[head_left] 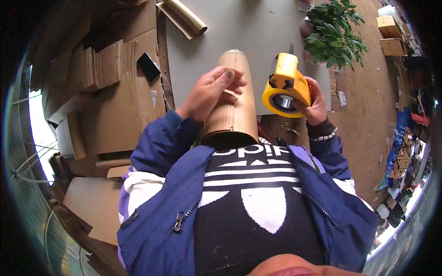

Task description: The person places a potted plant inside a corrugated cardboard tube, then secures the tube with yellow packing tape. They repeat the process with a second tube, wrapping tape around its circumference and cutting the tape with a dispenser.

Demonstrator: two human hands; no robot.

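A tan corrugated cardboard roll (230, 118) lies lengthwise in front of my chest, its dark open end toward me and its far part on a pale grey tabletop (193, 57). My left hand (216, 89) is on top of the roll, fingers bent over its upper side and thumb close to them. To the right, my right hand (315, 103) grips a yellow tape dispenser (300, 87), raised beside the roll. A yellow-edged tape reel with a shiny core sits in the dispenser. Any tape strip between the two hands cannot be made out.
Another curled cardboard piece (186, 18) lies at the table's far left. A black phone (148, 67) rests on stacked flat cardboard (122, 99) at left. A leafy green plant (334, 34) stands at the far right corner. Small boxes (390, 28) sit farther right on brown ground.
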